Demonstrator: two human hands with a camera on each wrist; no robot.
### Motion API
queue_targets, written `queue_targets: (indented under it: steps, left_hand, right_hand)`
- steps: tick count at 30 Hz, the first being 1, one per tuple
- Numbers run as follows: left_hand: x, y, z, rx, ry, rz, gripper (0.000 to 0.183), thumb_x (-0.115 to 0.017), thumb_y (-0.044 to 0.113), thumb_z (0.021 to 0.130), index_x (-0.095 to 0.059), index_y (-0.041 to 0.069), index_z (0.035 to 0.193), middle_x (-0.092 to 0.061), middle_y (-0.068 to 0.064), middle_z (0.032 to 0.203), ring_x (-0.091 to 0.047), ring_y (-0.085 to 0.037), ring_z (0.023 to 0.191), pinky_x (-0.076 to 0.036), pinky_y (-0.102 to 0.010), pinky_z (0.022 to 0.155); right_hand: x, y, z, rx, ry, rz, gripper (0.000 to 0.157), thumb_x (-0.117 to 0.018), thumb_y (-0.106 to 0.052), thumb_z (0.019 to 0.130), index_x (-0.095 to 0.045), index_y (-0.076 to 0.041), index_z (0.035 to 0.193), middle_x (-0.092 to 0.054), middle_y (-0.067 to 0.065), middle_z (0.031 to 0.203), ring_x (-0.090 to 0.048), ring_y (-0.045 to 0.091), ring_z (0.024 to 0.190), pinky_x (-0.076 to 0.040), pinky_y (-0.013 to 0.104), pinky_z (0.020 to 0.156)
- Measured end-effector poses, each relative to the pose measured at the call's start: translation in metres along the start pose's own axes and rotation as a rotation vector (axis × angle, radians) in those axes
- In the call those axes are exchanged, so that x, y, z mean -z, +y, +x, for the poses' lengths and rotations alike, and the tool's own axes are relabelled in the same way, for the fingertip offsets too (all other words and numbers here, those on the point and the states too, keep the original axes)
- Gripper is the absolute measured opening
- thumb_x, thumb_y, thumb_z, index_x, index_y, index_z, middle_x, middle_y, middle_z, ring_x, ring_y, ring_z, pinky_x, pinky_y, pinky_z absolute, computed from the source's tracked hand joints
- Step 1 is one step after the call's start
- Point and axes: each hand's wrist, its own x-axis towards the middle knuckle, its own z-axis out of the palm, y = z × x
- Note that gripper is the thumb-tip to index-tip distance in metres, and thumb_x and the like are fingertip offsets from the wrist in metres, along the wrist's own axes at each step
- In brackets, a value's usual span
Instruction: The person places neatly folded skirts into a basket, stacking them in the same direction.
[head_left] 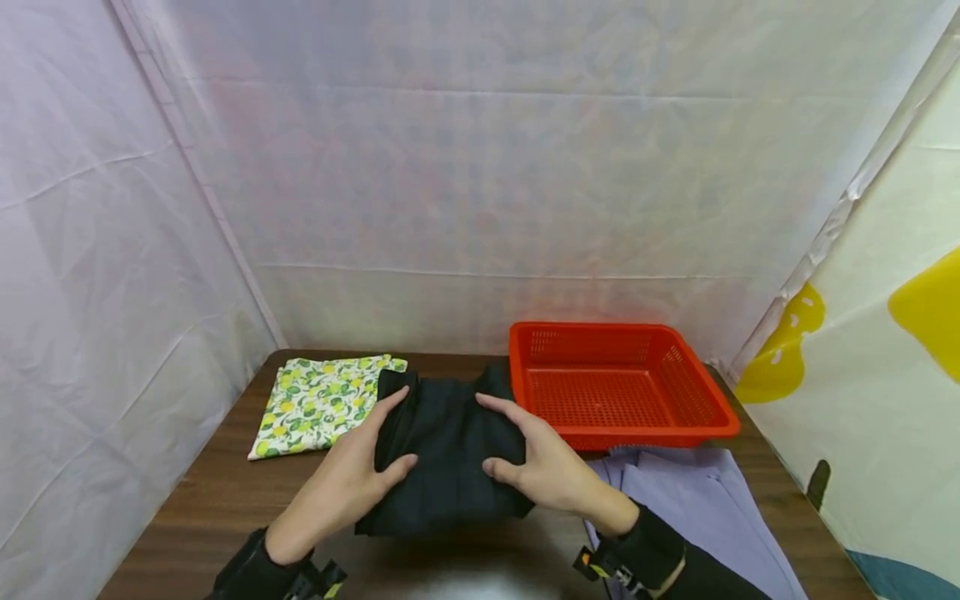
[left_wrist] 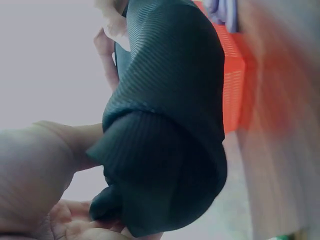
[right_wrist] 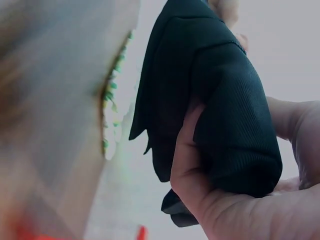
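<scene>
A folded black garment (head_left: 453, 467) of finely ribbed cloth is held up just over the table, between both hands. My left hand (head_left: 348, 479) grips its left side, thumb on the near face. On the right side my right hand (head_left: 546, 467) holds it likewise. In the left wrist view the garment (left_wrist: 170, 70) shows a rounded, rolled-over end with loose layers inside. From the right wrist, one finger can be seen tucked into a fold of the garment (right_wrist: 237, 110). Some fingertips are hidden behind the cloth.
A folded lemon-print cloth (head_left: 318, 408) lies at the back left of the brown wooden table (head_left: 217, 500). An orange-red plastic basket (head_left: 637, 436) stands at the back right. Lavender cloth (head_left: 693, 492) is spread in front of it, partly under the right forearm. White sheeting (head_left: 480, 183) hangs behind.
</scene>
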Motion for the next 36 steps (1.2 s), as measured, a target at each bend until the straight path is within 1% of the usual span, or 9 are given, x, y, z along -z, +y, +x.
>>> queue_targets:
  steps: [4,6,7,11,16,19,26,32,36]
  left_hand:
    - [0.004,0.009,0.01,-0.03,0.03,0.013,0.091,-0.085,0.022,0.109,-0.034,0.018,0.184,-0.067,-0.029,0.164,-0.078,-0.048,0.129,-0.064,-0.066,0.109]
    - [0.003,0.013,0.018,-0.033,0.037,0.007,0.091,-0.084,0.023,0.111,-0.032,0.019,0.185,-0.06,-0.03,0.171,-0.075,-0.051,0.135,-0.062,-0.069,0.113]
    - [0.002,0.015,0.023,-0.034,0.04,0.006,0.091,-0.083,0.024,0.111,-0.031,0.019,0.185,-0.055,-0.029,0.176,-0.069,-0.052,0.146,-0.058,-0.071,0.118]
    - [-0.007,0.02,0.049,-0.053,0.032,-0.039,0.093,-0.082,0.026,0.112,-0.026,0.023,0.187,-0.043,-0.026,0.185,-0.059,-0.055,0.157,-0.051,-0.073,0.126]
    - [-0.019,0.028,0.085,-0.114,-0.007,-0.09,0.096,-0.081,0.026,0.113,-0.022,0.024,0.188,-0.042,-0.025,0.186,-0.058,-0.054,0.159,-0.05,-0.072,0.129]
    - [-0.026,0.036,0.104,-0.129,-0.047,-0.122,0.097,-0.08,0.026,0.113,-0.019,0.027,0.189,-0.04,-0.024,0.187,-0.057,-0.053,0.16,-0.05,-0.07,0.13]
    - [-0.047,0.057,0.144,-0.159,-0.093,-0.19,0.096,-0.079,0.022,0.114,-0.02,0.026,0.189,-0.029,-0.018,0.193,-0.044,-0.049,0.172,-0.043,-0.069,0.136]
    - [-0.074,0.067,0.174,-0.174,-0.095,-0.196,0.095,-0.078,0.018,0.112,-0.022,0.02,0.188,-0.034,-0.021,0.191,-0.045,-0.048,0.171,-0.041,-0.065,0.139]
    - [-0.09,0.073,0.193,-0.176,-0.11,-0.185,0.095,-0.078,0.014,0.111,-0.022,0.017,0.188,-0.035,-0.023,0.19,-0.046,-0.047,0.171,-0.041,-0.062,0.14]
  right_hand:
    - [0.016,-0.006,0.003,0.011,0.036,-0.03,0.085,-0.085,-0.013,0.106,-0.045,-0.029,0.18,-0.051,0.007,0.182,-0.063,0.033,0.151,-0.052,0.067,0.129]
    - [0.024,-0.006,0.005,0.004,0.059,-0.042,0.085,-0.085,-0.013,0.106,-0.046,-0.031,0.179,-0.05,0.007,0.183,-0.063,0.034,0.15,-0.052,0.067,0.129]
    - [0.029,-0.005,0.005,-0.002,0.07,-0.049,0.084,-0.084,-0.013,0.107,-0.046,-0.032,0.179,-0.051,0.007,0.182,-0.064,0.035,0.15,-0.052,0.068,0.129]
    - [0.051,0.0,0.01,-0.023,0.113,-0.076,0.083,-0.083,-0.013,0.107,-0.046,-0.035,0.178,-0.048,0.009,0.184,-0.063,0.039,0.153,-0.05,0.071,0.13]
    - [0.082,0.01,0.015,-0.036,0.157,-0.115,0.083,-0.08,-0.01,0.108,-0.045,-0.031,0.18,-0.04,0.012,0.189,-0.06,0.045,0.156,-0.048,0.073,0.131]
    - [0.1,0.018,0.018,-0.045,0.182,-0.132,0.083,-0.079,-0.008,0.108,-0.044,-0.029,0.18,-0.038,0.015,0.189,-0.059,0.047,0.155,-0.049,0.073,0.13]
    - [0.138,0.039,0.017,-0.106,0.222,-0.153,0.081,-0.077,-0.007,0.11,-0.044,-0.026,0.181,-0.033,0.02,0.191,-0.051,0.051,0.163,-0.043,0.074,0.134]
    - [0.159,0.059,0.017,-0.137,0.244,-0.203,0.076,-0.075,-0.002,0.11,-0.046,-0.018,0.179,-0.035,0.028,0.188,-0.047,0.054,0.166,-0.039,0.076,0.136]
    - [0.17,0.07,0.019,-0.157,0.253,-0.25,0.075,-0.074,0.0,0.109,-0.047,-0.014,0.178,-0.039,0.032,0.184,-0.049,0.055,0.163,-0.04,0.077,0.134]
